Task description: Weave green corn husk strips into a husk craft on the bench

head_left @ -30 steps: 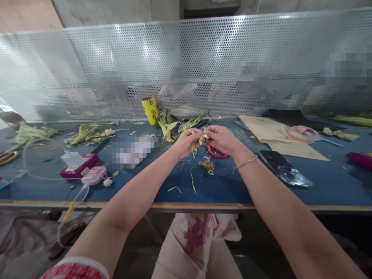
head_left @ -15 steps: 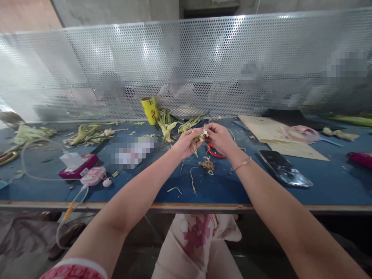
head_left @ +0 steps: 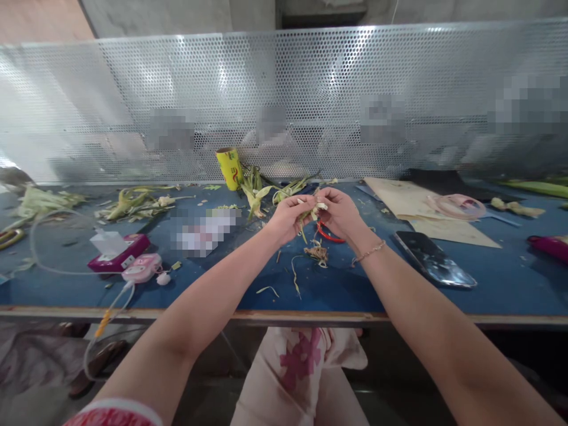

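Observation:
Both my hands meet above the middle of the blue table. My left hand and my right hand are closed in a pinch on the same small bundle of pale green leaf strips, held just above the surface. A bracelet sits on my right wrist. Under my hands lie red-handled scissors, a small brown tangle of fibres and loose strip offcuts.
A yellow roll and a pile of green leaves lie behind my hands, before a perforated metal screen. More leaves are at left, near pink devices with a cable. A phone, cardboard sheet and pink ring lie right.
My hands have shifted slightly to the right and a little away from me, working the leaf strips between the fingers. Nothing on the table has moved.

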### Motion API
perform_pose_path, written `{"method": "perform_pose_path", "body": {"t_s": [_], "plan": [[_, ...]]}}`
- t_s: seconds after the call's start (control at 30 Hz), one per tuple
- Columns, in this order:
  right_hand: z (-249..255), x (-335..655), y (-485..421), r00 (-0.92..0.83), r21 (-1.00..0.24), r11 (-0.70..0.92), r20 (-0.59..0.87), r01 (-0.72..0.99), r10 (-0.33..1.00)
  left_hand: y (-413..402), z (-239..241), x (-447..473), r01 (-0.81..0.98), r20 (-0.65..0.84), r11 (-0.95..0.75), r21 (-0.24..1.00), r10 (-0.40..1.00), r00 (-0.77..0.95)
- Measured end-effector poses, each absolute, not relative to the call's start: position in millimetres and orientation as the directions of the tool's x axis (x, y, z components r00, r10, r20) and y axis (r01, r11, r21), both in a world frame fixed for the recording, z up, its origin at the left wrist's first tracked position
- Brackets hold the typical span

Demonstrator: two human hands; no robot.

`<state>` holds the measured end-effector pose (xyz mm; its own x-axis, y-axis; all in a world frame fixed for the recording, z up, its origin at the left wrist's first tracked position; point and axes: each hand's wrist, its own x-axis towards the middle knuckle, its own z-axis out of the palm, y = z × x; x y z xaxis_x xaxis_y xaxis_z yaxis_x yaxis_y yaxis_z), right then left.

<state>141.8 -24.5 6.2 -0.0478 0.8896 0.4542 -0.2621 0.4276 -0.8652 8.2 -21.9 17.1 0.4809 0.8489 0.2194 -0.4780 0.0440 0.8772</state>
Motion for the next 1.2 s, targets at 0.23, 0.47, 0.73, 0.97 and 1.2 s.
{"method": "perform_pose_path", "body": {"t_s": [0.23, 0.47, 0.73, 0.97, 1.2], "plan": [[7.9, 146.6, -27.8, -0.097, -0.855, 0.398, 0.451, -0.333, 0.887, -23.7, 16.1, 7.8, -0.449, 0.259, 0.004, 0.894, 0.813, 0.522], [9.1, 151.6, -27.9, -0.152, -0.849, 0.445, 0.499, -0.285, 0.853, -27.1, 15.9, 10.2, -0.442, 0.265, -0.03, 0.897, 0.836, 0.481], [9.7, 150.6, -27.7, -0.16, -0.855, 0.416, 0.478, -0.309, 0.864, -22.5, 12.5, 10.1, -0.467, 0.308, -0.051, 0.883, 0.813, 0.494], [9.7, 149.5, -27.0, -0.146, -0.869, 0.373, 0.436, -0.324, 0.888, -17.6, 8.9, 8.9, -0.47, 0.322, -0.074, 0.88, 0.82, 0.473], [13.8, 141.8, -29.4, -0.087, -0.864, 0.387, 0.434, -0.323, 0.896, -19.8, 11.3, 8.8, -0.456, 0.304, -0.073, 0.887, 0.835, 0.458]]}}
